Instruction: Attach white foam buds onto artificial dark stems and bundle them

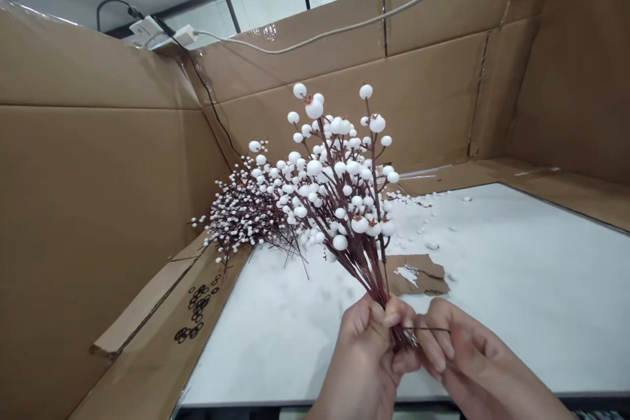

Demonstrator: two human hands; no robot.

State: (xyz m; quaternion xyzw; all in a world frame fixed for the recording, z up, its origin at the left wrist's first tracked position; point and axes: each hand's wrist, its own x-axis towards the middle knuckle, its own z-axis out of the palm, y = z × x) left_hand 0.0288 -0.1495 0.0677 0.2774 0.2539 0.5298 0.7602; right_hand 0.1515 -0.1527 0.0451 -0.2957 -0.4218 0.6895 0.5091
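My left hand (367, 348) is closed round the stems of a bunch of white berry sprigs (339, 177), held upright above the white table (516, 289). The dark brown stems fan out upward into many white balls. My right hand (453, 341) pinches a thin dark wire or band (428, 329) that runs across to the base of the stems. Both hands meet near the table's front edge.
A heap of more white berry sprigs (241, 210) lies at the table's back left. Small black rings (197, 308) lie scattered on the cardboard flap at left. A torn cardboard scrap (423, 273) and loose white balls (428, 200) lie on the table. Cardboard walls (98, 177) surround it.
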